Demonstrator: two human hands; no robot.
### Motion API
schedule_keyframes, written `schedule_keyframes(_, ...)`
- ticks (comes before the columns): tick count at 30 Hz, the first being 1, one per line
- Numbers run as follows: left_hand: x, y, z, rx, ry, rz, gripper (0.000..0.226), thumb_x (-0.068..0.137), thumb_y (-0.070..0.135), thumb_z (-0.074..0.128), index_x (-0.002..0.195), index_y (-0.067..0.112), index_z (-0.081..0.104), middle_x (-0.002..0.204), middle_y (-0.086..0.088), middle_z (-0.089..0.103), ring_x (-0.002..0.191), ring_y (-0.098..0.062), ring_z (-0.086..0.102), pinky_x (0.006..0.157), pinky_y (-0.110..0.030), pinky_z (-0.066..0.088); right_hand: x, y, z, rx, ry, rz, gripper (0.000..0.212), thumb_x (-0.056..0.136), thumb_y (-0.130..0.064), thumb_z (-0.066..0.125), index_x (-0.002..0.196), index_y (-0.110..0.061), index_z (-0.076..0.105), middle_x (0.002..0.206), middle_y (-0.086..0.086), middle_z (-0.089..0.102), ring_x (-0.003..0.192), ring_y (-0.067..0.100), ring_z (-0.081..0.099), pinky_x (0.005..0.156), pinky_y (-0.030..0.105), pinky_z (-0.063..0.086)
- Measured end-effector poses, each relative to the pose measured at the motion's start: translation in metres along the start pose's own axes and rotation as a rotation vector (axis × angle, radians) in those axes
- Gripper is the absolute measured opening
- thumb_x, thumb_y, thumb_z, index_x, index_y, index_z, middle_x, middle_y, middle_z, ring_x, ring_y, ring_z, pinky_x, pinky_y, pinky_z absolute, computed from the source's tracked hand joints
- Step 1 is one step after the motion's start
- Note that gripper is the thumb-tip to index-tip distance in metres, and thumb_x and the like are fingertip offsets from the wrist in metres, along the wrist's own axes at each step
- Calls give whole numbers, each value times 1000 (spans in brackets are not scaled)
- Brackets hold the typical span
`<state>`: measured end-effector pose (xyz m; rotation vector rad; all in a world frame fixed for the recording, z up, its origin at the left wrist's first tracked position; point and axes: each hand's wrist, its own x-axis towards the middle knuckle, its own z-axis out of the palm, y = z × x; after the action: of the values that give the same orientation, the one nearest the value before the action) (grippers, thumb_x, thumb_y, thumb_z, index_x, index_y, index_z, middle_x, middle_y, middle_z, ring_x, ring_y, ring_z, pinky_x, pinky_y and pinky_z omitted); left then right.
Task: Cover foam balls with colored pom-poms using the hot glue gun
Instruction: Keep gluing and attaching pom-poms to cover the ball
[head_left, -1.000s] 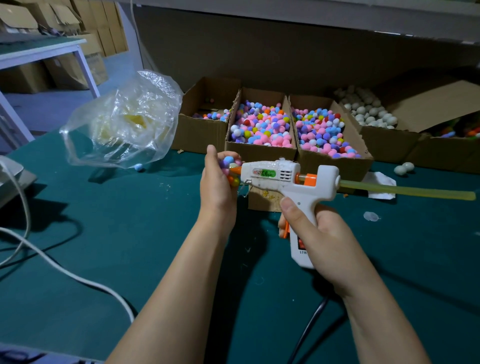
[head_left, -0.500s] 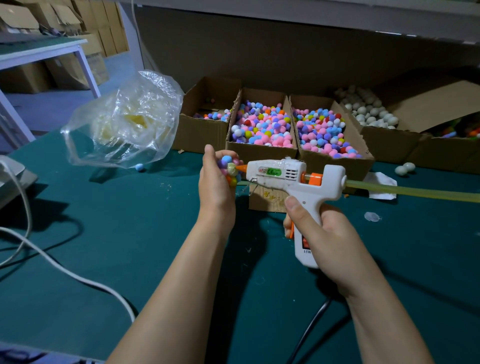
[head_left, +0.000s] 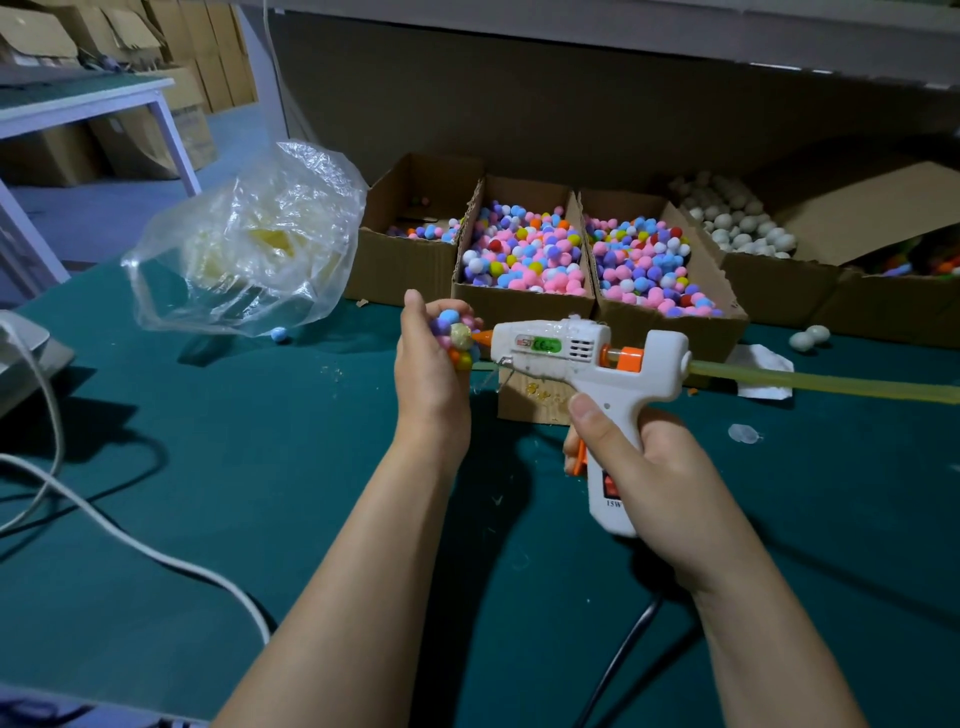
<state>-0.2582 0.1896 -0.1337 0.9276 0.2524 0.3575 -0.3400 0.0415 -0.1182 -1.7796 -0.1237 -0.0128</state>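
Glue gun (head_left: 582, 364) nozzle now touching foam ball (head_left: 457, 338).

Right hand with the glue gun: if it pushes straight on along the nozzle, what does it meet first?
The foam ball in the left hand: the glue gun in the right hand has its orange tip at the bare patch, apparently touching.

Glue gun (head_left: 582, 358) backed rightward; nozzle (head_left: 480, 338) now touches bare patch on foam ball (head_left: 457, 340).

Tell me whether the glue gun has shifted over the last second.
Yes. The glue gun has slid right and slightly down against the pom-pom box behind it, though its orange nozzle stays at the foam ball in the left hand.
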Motion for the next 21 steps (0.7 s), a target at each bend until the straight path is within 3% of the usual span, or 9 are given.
schedule_keyframes(10,-3,-1,1,-12,-50,-47,51,105,39,34,66,18,59,58,5,63,52,-5,58,57,-23,44,1,1,3,-1,-19,0,45,69,-62,52,75,-19,65,66,-10,68,60,-3,60,57,7,43)
schedule_keyframes(14,-2,1,2,-109,-33,-84,49,104,38,35,70,14,59,62,1,63,58,-9,60,62,-23,46,1,1,1,-12,16,-2,41,73,-58,51,67,-19,61,49,-15,58,47,-6,52,48,5,37)
schedule_keyframes(21,-1,5,-1,-199,32,-145,44,104,41,38,80,11,60,63,-2,64,59,-11,62,58,-21,51,0,2,2,-8,-44,-12,39,69,-59,51,82,-24,63,62,-16,65,56,-6,58,53,4,40)
